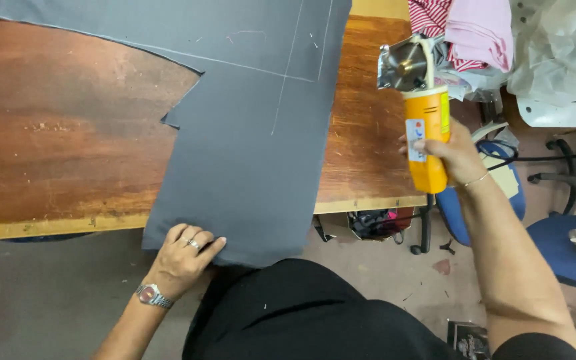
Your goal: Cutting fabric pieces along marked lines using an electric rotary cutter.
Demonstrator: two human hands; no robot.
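Observation:
A large piece of dark grey cloth (248, 120) with chalk lines lies on the brown wooden table (55, 133) and hangs over its near edge. My left hand (185, 257), with rings and a wristwatch, pinches the cloth's lower hanging edge. My right hand (451, 157) grips the yellow body of an electric rotary fabric cutter (425, 113), held up beyond the table's right end, its round metal blade and guard pointing away from me. The cutter is apart from the cloth.
Pink and red-striped fabrics (465, 30) are piled at the table's far right, next to clear plastic sheeting (558, 53). Blue chairs (568, 253) and a black chair base stand on the floor to the right. A box of scraps (375, 223) sits under the table edge.

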